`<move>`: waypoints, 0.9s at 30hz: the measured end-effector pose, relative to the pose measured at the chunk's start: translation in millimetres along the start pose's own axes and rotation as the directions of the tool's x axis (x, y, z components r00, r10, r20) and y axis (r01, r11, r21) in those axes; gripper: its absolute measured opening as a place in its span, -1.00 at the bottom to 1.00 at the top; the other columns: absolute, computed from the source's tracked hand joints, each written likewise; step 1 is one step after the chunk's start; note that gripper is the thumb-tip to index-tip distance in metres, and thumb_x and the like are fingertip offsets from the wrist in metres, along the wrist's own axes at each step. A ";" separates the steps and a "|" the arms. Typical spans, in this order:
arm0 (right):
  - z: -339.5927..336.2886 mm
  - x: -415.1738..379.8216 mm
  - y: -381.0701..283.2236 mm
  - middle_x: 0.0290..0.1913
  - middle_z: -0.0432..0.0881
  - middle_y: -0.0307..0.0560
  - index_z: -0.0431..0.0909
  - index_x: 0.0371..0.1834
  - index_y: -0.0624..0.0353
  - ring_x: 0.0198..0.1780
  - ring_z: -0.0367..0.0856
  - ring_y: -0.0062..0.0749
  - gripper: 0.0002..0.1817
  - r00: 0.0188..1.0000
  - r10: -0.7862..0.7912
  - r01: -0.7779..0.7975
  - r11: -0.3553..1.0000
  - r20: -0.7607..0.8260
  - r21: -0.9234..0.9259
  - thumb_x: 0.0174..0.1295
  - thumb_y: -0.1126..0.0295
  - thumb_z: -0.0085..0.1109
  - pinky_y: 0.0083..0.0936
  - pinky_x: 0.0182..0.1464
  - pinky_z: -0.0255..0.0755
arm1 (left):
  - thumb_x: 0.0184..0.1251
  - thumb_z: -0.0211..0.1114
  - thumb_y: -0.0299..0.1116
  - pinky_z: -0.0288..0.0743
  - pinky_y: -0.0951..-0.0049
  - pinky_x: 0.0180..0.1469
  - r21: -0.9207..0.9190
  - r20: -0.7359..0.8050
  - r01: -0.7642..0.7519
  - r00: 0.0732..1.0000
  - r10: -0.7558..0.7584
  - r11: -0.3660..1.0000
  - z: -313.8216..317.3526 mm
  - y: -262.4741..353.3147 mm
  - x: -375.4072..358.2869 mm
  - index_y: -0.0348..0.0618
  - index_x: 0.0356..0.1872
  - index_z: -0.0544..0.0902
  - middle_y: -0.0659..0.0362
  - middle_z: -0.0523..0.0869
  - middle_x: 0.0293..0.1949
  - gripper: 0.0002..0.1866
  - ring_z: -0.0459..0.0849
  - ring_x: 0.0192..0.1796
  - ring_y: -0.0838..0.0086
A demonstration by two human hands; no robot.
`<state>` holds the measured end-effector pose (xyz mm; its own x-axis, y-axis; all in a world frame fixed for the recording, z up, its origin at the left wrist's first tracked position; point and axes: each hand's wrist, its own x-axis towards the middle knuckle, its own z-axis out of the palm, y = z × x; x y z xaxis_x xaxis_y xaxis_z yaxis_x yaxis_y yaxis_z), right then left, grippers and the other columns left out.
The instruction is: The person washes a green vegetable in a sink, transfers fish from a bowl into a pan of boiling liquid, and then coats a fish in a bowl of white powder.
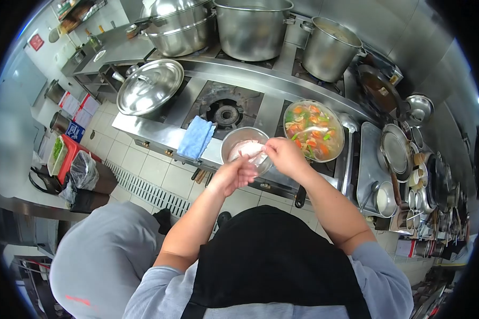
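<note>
The right hand [285, 155] pinches a pale piece [259, 158] over the bowl [225, 145], presumably containing drips. The left hand [233, 177] lies open nearby.

Shiny metal pot [257, 33], matt blue cloth [196, 137]

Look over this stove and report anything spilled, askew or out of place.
No spill stands out. The blue cloth looks out of place: it drapes over the stove's front edge beside a burner, where it might scorch if lit.
</note>
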<state>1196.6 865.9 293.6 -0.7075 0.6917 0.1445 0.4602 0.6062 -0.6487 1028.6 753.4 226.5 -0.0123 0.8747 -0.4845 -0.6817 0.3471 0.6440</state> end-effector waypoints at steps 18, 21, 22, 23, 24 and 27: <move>-29.4 -1.7 -16.3 -0.31 0.65 0.03 0.58 -0.37 0.18 -0.22 0.63 0.03 -0.76 0.998 0.005 0.027 0.884 0.068 -0.466 0.33 0.26 0.06 -0.09 -0.17 0.50 | 0.41 0.22 -0.26 0.30 0.68 -0.45 0.521 -0.079 -0.065 0.989 0.124 0.851 -31.1 -10.0 -34.3 -0.19 -0.13 0.62 0.28 0.70 -0.37 -0.78 0.46 -0.49 0.70; -29.4 1.7 -14.1 -0.31 0.64 0.05 0.57 -0.37 0.18 -0.23 0.62 0.05 -0.76 0.997 0.041 -0.010 0.893 0.059 -0.451 0.33 0.25 0.07 -0.08 -0.17 0.48 | 0.41 0.22 -0.27 0.31 0.68 -0.45 0.514 -0.052 -0.117 0.985 0.167 0.850 -36.9 -13.8 -30.3 -0.20 -0.12 0.62 0.28 0.70 -0.37 -0.78 0.45 -0.49 0.70; -28.7 -0.3 -12.2 -0.31 0.64 0.05 0.56 -0.37 0.18 -0.23 0.62 0.06 -0.76 0.996 0.069 -0.044 0.910 0.047 -0.413 0.32 0.24 0.08 -0.08 -0.18 0.47 | 0.40 0.22 -0.27 0.31 0.67 -0.44 0.504 -0.048 -0.117 0.985 0.163 0.856 -36.0 -13.6 -32.2 -0.21 -0.12 0.62 0.27 0.69 -0.37 -0.78 0.44 -0.49 0.70; -29.0 -0.9 -10.9 -0.31 0.64 0.05 0.56 -0.37 0.18 -0.23 0.62 0.06 -0.76 0.996 0.071 -0.043 0.909 0.052 -0.415 0.32 0.24 0.08 -0.08 -0.18 0.47 | 0.40 0.23 -0.28 0.32 0.67 -0.44 0.497 -0.040 -0.121 0.986 0.162 0.859 -35.6 -13.3 -32.9 -0.22 -0.11 0.62 0.27 0.69 -0.36 -0.78 0.44 -0.48 0.70; -30.1 -0.4 -9.7 -0.32 0.64 0.06 0.56 -0.37 0.18 -0.23 0.62 0.05 -0.76 0.992 0.100 -0.065 0.920 0.071 -0.387 0.32 0.24 0.09 -0.08 -0.18 0.46 | 0.40 0.23 -0.28 0.32 0.67 -0.44 0.495 -0.040 -0.121 0.986 0.161 0.860 -36.3 -14.2 -32.3 -0.22 -0.11 0.62 0.27 0.69 -0.36 -0.78 0.44 -0.48 0.70; -34.7 -0.6 -15.8 -0.33 0.64 0.06 0.56 -0.37 0.18 -0.22 0.61 0.04 -0.76 0.983 0.157 -0.115 0.927 0.092 -0.357 0.31 0.23 0.10 -0.09 -0.18 0.45 | 0.40 0.23 -0.29 0.34 0.66 -0.42 0.510 -0.037 -0.116 0.987 0.156 0.852 -35.9 -15.5 -30.7 -0.24 -0.10 0.63 0.25 0.69 -0.36 -0.77 0.44 -0.47 0.69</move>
<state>1208.4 869.6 329.7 -0.6723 0.7397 -0.0285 0.6996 0.6224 -0.3509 1013.3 709.0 210.1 -0.1454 0.9052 -0.3993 -0.2061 0.3670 0.9071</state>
